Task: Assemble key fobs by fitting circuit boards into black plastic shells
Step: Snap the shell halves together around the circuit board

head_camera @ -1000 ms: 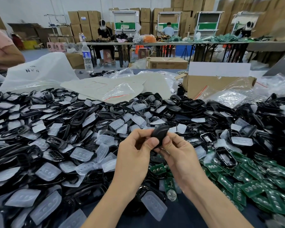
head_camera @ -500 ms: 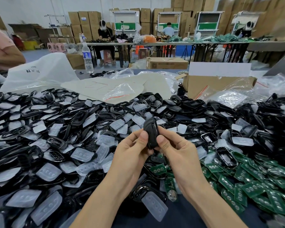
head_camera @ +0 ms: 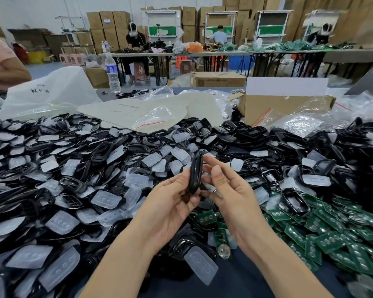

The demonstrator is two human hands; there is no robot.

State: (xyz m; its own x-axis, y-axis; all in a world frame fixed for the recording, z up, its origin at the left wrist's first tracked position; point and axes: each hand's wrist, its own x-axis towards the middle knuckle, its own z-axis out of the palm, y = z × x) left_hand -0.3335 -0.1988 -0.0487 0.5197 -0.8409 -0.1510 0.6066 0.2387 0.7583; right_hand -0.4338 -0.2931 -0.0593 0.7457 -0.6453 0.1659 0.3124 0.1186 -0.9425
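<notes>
Left hand pinches the lower end of a black key fob, held upright; right hand just beside it, fingers loosely spread, holding nothing.

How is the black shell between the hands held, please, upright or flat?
Upright: the black shell stands on end, narrow edge toward the camera, its lower end in the left hand.

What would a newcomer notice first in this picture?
First, the two hands in the middle: the left hand pinches a black key fob upright, the right hand open beside it. Around them, a huge heap of black shells and clear pads covers the table; green circuit boards lie at the right.
</notes>
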